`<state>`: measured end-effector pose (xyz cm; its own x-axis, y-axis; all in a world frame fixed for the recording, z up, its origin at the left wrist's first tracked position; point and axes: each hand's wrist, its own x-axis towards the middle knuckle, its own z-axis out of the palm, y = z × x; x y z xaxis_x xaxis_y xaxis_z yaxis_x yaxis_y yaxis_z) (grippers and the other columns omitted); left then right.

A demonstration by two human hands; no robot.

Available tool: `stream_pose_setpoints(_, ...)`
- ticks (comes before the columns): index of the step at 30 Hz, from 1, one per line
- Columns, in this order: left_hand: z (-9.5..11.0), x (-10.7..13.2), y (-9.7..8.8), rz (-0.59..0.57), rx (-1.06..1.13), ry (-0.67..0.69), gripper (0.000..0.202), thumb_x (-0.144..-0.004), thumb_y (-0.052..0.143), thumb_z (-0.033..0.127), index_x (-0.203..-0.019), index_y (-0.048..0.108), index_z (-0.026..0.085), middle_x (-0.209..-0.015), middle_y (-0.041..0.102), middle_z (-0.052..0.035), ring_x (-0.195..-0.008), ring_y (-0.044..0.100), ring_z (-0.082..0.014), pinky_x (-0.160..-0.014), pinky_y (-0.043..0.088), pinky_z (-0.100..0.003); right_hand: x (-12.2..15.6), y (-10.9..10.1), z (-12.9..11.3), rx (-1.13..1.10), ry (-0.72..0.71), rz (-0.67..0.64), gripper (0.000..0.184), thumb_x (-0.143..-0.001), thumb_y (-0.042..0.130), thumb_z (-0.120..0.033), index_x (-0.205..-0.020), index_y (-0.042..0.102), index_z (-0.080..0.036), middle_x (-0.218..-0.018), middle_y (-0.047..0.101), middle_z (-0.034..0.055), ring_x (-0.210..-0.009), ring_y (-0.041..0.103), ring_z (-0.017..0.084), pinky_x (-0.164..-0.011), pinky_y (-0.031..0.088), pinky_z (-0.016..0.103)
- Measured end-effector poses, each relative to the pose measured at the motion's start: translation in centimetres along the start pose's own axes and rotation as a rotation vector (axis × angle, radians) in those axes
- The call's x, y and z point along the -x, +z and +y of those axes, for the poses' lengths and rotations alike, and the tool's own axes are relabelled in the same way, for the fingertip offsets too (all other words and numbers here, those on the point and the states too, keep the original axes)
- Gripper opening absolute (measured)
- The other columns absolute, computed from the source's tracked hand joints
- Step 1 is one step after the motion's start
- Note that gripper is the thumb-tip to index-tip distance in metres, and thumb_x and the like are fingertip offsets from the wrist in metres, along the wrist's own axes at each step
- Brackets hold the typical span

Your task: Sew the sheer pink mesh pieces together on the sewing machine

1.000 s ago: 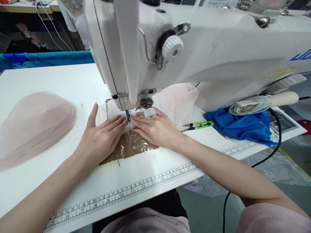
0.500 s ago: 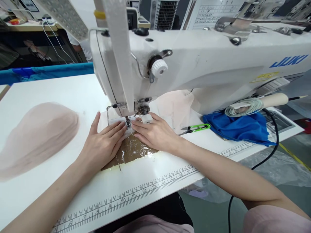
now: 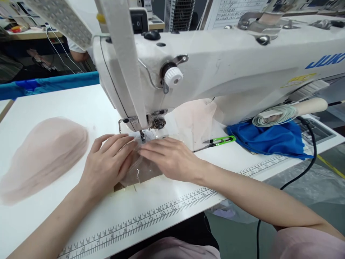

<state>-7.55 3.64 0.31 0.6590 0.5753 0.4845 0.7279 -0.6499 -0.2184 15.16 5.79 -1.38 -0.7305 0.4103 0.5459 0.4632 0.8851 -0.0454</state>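
A piece of sheer, pale fabric point(image 3: 137, 166) lies between my two hands, in front of the presser foot point(image 3: 142, 136) of a white sewing machine point(image 3: 205, 68). My left hand point(image 3: 109, 158) is at the left of the foot, fingers bent and closed on the fabric. From the right, my right hand point(image 3: 172, 158) pinches the same fabric, its fingertips close to the left ones. Under the fabric is a brown, tape-covered patch point(image 3: 142, 176) on the table. My fingers hide part of the fabric.
Another sheer pink piece point(image 3: 48, 154) lies at the left, and pale fabric point(image 3: 195, 120) sits behind my right hand. Green thread snips point(image 3: 222, 140), a blue cloth point(image 3: 269, 138) and a coil of pale cord point(image 3: 275, 116) are at the right. A ruler strip point(image 3: 140, 225) runs along the front edge.
Both hands have drawn back slightly from the presser foot, and the left fingers have curled. More sheer fabric now shows over the brown patch. The view has shifted a little.
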Motion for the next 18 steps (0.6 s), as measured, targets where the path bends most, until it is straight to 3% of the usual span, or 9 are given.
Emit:
stream_pose_setpoints(2,-0.4,0.1,0.6,-0.052,0.06,0.038,0.028,-0.095,0.048,0.012,-0.12,0.06,0.013,-0.122,0.07,-0.0109,-0.114,0.064,-0.0261,-0.104,0.042,-0.048,0.0,0.2,-0.3,-0.01,-0.029,-0.041,0.03,-0.095,0.044,-0.006,-0.113,0.068,-0.011,-0.114,0.073,0.0071,-0.106,0.065,0.018,-0.094,0.052,0.032)
stream_pose_setpoints(5,-0.9,0.4,1.1,-0.097,0.127,0.033,0.033,-0.095,0.039,0.007,-0.12,0.06,0.014,-0.115,0.073,-0.008,-0.105,0.068,-0.021,-0.109,0.039,-0.047,-0.1,0.2,-0.6,0.083,0.039,-0.032,0.025,-0.095,0.046,-0.009,-0.096,0.071,-0.011,-0.091,0.075,0.0064,-0.088,0.067,0.018,-0.091,0.054,0.033)
stream_pose_setpoints(7,-1.0,0.6,1.2,-0.109,0.147,0.011,0.037,-0.094,0.037,0.005,-0.121,0.06,0.014,-0.119,0.071,-0.0089,-0.111,0.066,-0.022,-0.109,0.04,-0.048,-0.1,0.1,-0.9,0.102,0.051,-0.028,0.025,-0.096,0.046,-0.011,-0.103,0.07,-0.01,-0.097,0.075,0.008,-0.094,0.067,0.019,-0.088,0.055,0.033)
stream_pose_setpoints(10,-1.2,0.8,1.2,-0.149,0.174,-0.004,0.043,-0.092,0.032,0.003,-0.124,0.059,0.014,-0.125,0.068,-0.0103,-0.119,0.062,-0.0232,-0.111,0.038,-0.05,-0.1,0.0,-1.4,0.052,0.027,-0.124,0.026,-0.099,0.046,-0.019,-0.115,0.066,-0.01,-0.119,0.07,0.0108,-0.109,0.063,0.021,-0.09,0.055,0.034)
stream_pose_setpoints(14,-1.2,0.8,1.4,-0.178,0.228,-0.022,0.048,-0.091,0.028,0.0,-0.123,0.06,0.015,-0.117,0.069,-0.009,-0.115,0.063,-0.0202,-0.116,0.035,-0.05,-0.3,-0.4,-1.3,0.032,0.177,-0.229,0.035,-0.102,0.043,-0.033,-0.093,0.069,-0.011,-0.098,0.072,0.0102,-0.093,0.065,0.022,-0.072,0.056,0.033)
stream_pose_setpoints(18,-1.0,0.8,1.7,-0.168,0.269,0.001,0.048,-0.092,0.029,0.0,-0.127,0.059,0.013,-0.116,0.066,-0.0101,-0.119,0.06,-0.0187,-0.121,0.03,-0.047,-0.4,-0.7,-0.8,0.019,0.302,-0.258,0.026,-0.099,0.05,-0.03,-0.1,0.066,-0.009,-0.105,0.069,0.013,-0.097,0.063,0.023,-0.064,0.055,0.031)
